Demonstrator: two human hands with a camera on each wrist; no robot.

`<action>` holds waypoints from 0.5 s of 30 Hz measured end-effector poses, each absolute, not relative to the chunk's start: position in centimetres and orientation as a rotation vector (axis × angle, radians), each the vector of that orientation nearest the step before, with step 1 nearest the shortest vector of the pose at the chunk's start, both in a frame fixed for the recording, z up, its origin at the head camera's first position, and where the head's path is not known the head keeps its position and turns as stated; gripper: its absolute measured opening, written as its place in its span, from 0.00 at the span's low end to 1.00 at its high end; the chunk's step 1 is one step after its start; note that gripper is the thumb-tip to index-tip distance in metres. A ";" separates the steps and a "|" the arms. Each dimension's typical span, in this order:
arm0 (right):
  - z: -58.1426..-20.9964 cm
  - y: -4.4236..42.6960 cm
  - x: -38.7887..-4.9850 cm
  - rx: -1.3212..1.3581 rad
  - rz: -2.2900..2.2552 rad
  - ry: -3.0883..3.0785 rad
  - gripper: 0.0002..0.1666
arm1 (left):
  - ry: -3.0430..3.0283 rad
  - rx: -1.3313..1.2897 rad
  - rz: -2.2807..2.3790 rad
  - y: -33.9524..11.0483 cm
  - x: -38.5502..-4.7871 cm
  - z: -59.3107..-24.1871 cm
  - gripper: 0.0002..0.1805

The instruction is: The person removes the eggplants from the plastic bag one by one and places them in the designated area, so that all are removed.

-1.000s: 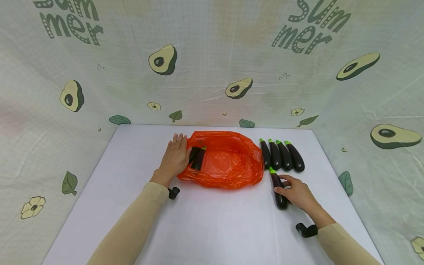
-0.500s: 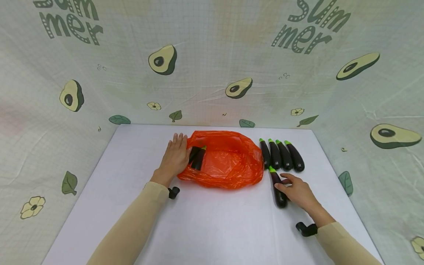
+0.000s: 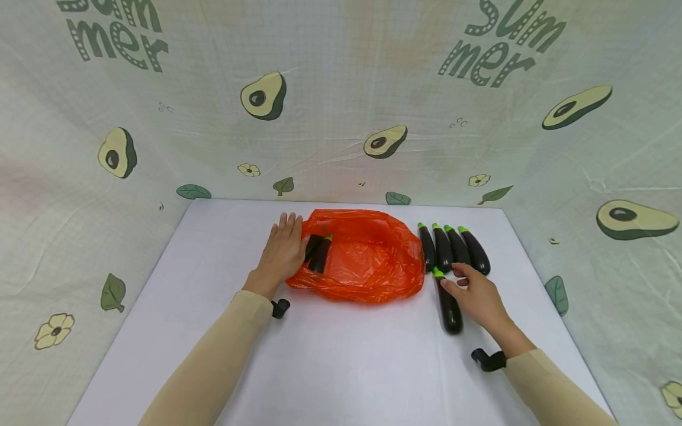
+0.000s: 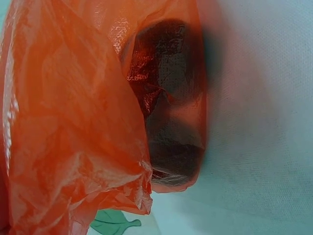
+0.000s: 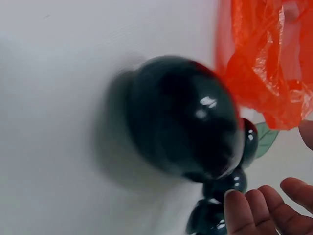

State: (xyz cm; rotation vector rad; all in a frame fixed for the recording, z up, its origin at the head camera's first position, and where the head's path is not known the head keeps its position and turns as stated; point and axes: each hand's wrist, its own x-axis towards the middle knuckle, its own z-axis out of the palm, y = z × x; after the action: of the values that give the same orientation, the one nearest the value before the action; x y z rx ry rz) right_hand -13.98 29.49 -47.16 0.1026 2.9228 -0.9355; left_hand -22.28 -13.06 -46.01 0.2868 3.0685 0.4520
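My left hand [image 3: 281,251] rests with straight fingers along the left side of an open red plastic bag [image 3: 367,266]. Inside the bag's left end lie two dark eggplants [image 3: 321,255]; the left wrist view shows dark rounded shapes [image 4: 171,58] through the plastic. On the table, one eggplant [image 3: 450,310] lies by itself, its green stem towards the back. Over its upper part hovers my right hand [image 3: 478,296], thumb and fingers apart. The right wrist view has the rounded end of this eggplant [image 5: 186,117] up close, with relaxed fingers [image 5: 239,210] off to the side, holding nothing.
Several more eggplants [image 3: 443,251] stand in a row right of the bag, stems pointing to the back. A white table [image 3: 346,367] carries everything. Behind and at both sides hangs a cloth [image 3: 319,136] printed with avocados.
My right hand has let go of the single eggplant and slid up towards its stem end. That eggplant has shifted very slightly backwards. The left hand and bag stay put.
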 end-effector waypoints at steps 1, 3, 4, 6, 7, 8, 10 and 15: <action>-47.0 29.3 -14.2 0.088 -0.951 2.943 0.37 | 3.073 0.290 0.451 -13.1 -22.3 -46.0 0.38; -46.7 28.7 -14.6 0.056 -0.987 2.984 0.36 | 3.077 0.287 0.448 -13.0 -22.3 -46.0 0.38; -46.6 28.4 -14.8 0.043 -1.007 3.000 0.35 | 3.079 0.287 0.442 -13.0 -22.3 -45.9 0.38; -46.4 27.7 -15.3 0.017 -1.050 3.029 0.34 | 3.083 0.289 0.428 -12.9 -22.3 -45.9 0.38; -46.2 27.4 -15.5 0.004 -1.071 3.037 0.34 | 3.084 0.286 0.423 -12.9 -22.4 -45.9 0.38; -46.1 27.0 -15.8 -0.005 -1.090 3.042 0.34 | 3.085 0.285 0.417 -12.8 -22.4 -45.8 0.38; -45.9 26.1 -16.2 -0.019 -1.129 3.047 0.33 | 3.089 0.285 0.403 -12.8 -22.4 -45.8 0.38; -45.4 23.8 -17.3 -0.071 -1.229 3.021 0.33 | 3.090 0.289 0.380 -12.6 -22.4 -45.6 0.39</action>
State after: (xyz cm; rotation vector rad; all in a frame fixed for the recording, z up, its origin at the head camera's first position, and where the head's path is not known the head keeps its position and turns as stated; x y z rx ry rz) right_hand -17.27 23.81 -45.43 -0.0715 3.0207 -1.2294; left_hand -22.43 -12.57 -45.58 0.2891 3.0900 0.3797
